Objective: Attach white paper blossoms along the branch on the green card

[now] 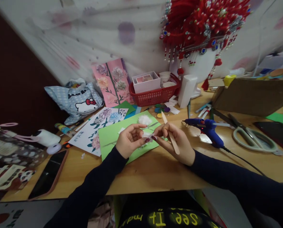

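Between my two hands is a small piece of white paper or tissue (148, 135), its exact shape partly hidden by fingers. My left hand (133, 139) pinches it from the left with thumb and fingertips. On the other side my right hand (176, 142) pinches its right edge. That same hand also carries a wooden craft stick (171, 136), tilted across the fingers. Beneath both hands lies a light green card (110, 134) with dark stem lines drawn on it. A fluffy white flower (144, 120) sits on the card just beyond my fingers.
Right of my hands rests a blue glue gun (204, 128) with its cord trailing, beside large scissors (253, 139). A red basket (153, 95) stands at the back. Flower pictures (97, 126) and a phone (48, 174) lie to the left. A cardboard box (250, 96) is at back right.
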`<state>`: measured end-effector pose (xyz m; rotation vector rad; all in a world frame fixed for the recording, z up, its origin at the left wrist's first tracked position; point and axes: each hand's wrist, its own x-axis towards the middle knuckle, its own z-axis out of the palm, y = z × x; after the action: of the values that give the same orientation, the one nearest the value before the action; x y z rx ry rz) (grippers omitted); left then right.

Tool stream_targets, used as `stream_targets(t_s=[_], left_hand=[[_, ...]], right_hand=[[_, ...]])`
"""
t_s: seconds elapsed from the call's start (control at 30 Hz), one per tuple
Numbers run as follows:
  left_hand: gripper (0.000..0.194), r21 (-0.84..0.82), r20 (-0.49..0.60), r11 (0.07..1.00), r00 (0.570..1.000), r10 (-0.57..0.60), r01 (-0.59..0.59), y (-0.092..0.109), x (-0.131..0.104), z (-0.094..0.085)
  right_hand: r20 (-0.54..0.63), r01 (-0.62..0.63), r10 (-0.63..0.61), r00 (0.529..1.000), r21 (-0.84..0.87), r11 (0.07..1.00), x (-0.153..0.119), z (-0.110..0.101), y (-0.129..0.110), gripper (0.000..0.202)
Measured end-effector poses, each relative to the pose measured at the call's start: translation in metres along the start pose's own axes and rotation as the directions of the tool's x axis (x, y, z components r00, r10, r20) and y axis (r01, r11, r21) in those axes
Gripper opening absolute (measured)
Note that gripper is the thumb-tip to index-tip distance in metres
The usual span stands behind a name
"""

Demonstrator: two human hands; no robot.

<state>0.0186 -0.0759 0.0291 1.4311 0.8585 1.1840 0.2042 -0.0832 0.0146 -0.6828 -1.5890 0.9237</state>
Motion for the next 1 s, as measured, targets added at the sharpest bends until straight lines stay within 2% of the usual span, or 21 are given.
stream_targets(t_s=[0.1,0.2,0.3,0.4,0.57,0.87,1.0], left_hand=[[0.039,0.038,-0.030,0.999,0.999,0.026,-0.025,-0.004,-0.003,0.003],[0.030,0.145,-0.041,0.987,0.996,0.076,-0.070,-0.008,-0.007,0.006],[0.021,0.259,0.012,0.956,0.990,0.138,-0.136,-0.009,-0.011,0.009],[0.017,0.299,0.065,0.937,0.983,0.171,-0.182,-0.010,-0.013,0.011],[0.022,0.219,0.083,0.962,0.986,0.146,-0.161,-0.014,-0.012,0.012],[0.035,0.151,0.113,0.984,0.991,0.078,-0.095,-0.012,-0.015,0.015],[0.032,0.025,0.128,0.999,0.991,0.044,-0.047,-0.008,-0.017,0.015]], right_hand=[[-0.048,0.024,-0.026,0.999,-0.032,0.999,-0.003,-0.001,-0.005,0.031],[0.030,-0.007,0.006,1.000,0.030,1.000,-0.007,0.001,-0.009,0.029],[0.116,-0.042,0.034,0.993,0.070,0.997,-0.010,0.004,-0.008,0.027],[0.140,-0.118,0.101,0.985,0.118,0.986,-0.013,0.007,-0.007,0.028],[0.160,-0.215,0.178,0.971,0.252,0.944,-0.012,0.006,-0.010,0.032],[0.138,-0.270,0.238,0.962,0.322,0.908,-0.011,0.008,-0.008,0.038],[0.137,-0.265,0.230,0.963,0.360,0.895,-0.011,0.008,-0.007,0.038]])
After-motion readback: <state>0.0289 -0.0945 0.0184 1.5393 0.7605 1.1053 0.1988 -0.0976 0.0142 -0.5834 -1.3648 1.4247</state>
